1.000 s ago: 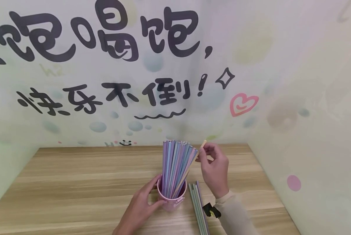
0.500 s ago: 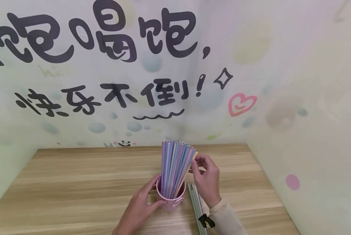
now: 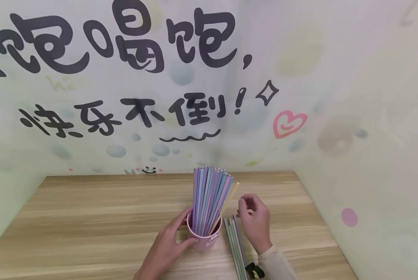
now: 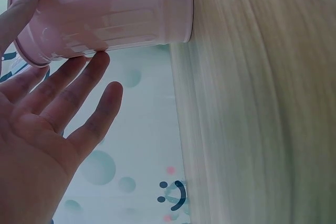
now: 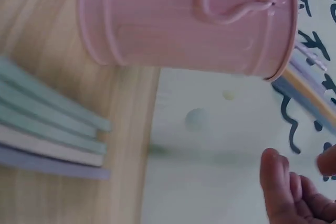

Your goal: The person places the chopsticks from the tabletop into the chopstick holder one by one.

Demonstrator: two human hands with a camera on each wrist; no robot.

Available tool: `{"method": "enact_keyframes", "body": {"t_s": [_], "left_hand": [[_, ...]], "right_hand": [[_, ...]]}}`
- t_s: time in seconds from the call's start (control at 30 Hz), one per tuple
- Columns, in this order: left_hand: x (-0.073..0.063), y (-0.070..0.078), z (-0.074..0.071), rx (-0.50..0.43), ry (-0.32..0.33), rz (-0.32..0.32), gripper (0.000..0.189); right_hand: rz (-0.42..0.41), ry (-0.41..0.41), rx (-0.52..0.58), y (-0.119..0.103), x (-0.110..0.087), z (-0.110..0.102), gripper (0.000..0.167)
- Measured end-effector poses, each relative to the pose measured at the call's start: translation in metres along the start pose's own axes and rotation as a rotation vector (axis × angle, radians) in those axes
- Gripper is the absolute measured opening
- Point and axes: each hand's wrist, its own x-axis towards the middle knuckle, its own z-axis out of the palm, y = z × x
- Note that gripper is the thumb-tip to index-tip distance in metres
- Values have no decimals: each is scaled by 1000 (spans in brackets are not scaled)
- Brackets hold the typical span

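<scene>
A small pink metal bucket stands upright on the table, full of slim pastel sticks in purple, blue and pink. My left hand holds its left side, thumb in front and fingers behind; in the left wrist view fingertips touch the bucket wall. A pale yellow stick leans out at the bucket's right, apart from the bunch at its top. My right hand hovers right of it, fingers loosely bent, nothing between them. The right wrist view shows a gap between that hand and the sticks.
Several green, white and purple sticks lie side by side on the wooden table, right of the bucket and partly beneath the right forearm. Printed walls rise behind the table and along its sides.
My right hand first lowers the yellow stick into the bucket, then lets go and draws back to the right. The stick's top now tilts away from the bunch. My left hand stays put.
</scene>
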Motion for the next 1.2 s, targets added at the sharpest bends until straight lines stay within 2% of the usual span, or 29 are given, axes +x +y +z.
{"method": "enact_keyframes", "body": {"t_s": [0.17,0.33,0.43,0.53,0.93,1.2], "left_hand": [[1,0,0,6,3,9,90],[2,1,0,1,-2,6,89],[3,1,0,5,-3,3,89],[2,0,0,14,3,9,91],[2,-1,1,13,8,7,91],[1,-1,1,12,6,3,92]], "right_hand": [[144,-83,-205,20,-5,-12,8],[185,-257,-407,41,-11,-21,5],[195,-339,-440,51,-17,-23,5],[190,-385,-445,57,-23,-23,7],[142,-394,-553,57,-29,-19,7],[163,-386,-625,56,-30,-16,10]]}}
